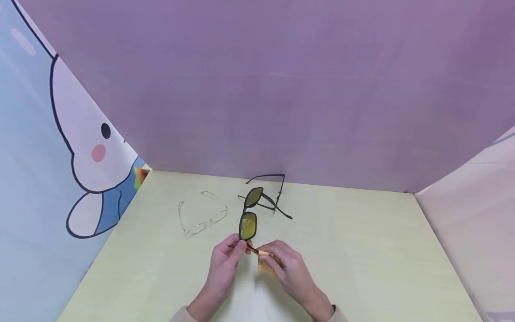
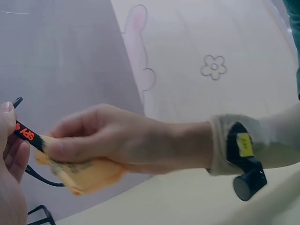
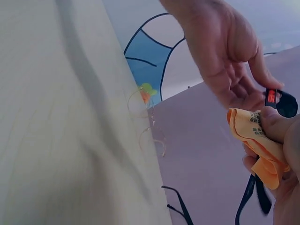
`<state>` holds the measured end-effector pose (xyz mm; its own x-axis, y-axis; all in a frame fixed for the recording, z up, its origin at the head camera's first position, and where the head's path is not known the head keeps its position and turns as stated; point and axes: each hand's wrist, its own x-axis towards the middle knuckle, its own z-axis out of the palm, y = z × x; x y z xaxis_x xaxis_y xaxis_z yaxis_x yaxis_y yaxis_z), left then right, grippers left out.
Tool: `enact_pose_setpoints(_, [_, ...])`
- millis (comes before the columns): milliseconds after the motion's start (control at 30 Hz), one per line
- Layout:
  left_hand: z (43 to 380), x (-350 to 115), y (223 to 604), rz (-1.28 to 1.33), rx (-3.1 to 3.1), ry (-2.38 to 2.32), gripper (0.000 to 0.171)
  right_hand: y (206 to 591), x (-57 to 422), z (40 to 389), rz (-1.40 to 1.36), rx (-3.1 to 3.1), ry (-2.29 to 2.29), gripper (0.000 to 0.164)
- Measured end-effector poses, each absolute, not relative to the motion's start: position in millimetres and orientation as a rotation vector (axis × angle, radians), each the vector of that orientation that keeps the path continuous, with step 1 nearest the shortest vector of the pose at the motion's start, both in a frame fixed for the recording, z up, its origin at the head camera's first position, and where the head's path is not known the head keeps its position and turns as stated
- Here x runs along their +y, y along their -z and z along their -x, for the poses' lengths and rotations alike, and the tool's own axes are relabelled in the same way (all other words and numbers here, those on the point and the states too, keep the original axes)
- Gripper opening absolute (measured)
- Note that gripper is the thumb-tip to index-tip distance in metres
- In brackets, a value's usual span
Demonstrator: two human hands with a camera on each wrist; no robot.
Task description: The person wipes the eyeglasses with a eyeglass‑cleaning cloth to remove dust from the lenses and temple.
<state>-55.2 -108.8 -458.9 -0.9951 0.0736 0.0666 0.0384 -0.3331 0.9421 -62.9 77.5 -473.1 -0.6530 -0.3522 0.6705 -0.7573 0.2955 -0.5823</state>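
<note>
A pair of dark-framed sunglasses [image 1: 248, 225] with yellow-green mirrored lenses is held up above the table. My left hand [image 1: 225, 264] pinches it near the hinge, between thumb and fingers. My right hand [image 1: 291, 270] grips an orange cleaning cloth [image 3: 258, 133] with dark print, folded around one temple arm. Red-orange lettering marks that temple [image 2: 29, 135] in the left wrist view, between the two hands. The other temple reaches out to the right in the head view. The cloth is mostly covered by the right fingers in the head view.
Thin clear-framed eyeglasses [image 1: 207, 223] lie with arms unfolded on the pale table [image 1: 362, 250], left of the sunglasses. Black-framed eyeglasses [image 1: 280, 192] lie behind, partly hidden by the sunglasses. A purple cloth wall [image 1: 281, 89] rises at the back, with a cartoon-printed curtain [image 1: 36, 147] on the left.
</note>
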Motion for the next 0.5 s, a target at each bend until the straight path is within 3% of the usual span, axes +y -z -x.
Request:
enact_pose_setpoints(67, [56.2, -114.0, 455.5, -0.104, 1.785, -2.566, 0.011, 475.7, 81.1, 63.7, -0.998, -2.166, -1.294, 0.017])
enact_pose_setpoints(500, [60.1, -133.8, 443.9, -0.239, 1.791, -2.638, 0.025, 489.4, 105.0, 68.9, -1.035, -2.165, -1.198, 0.013])
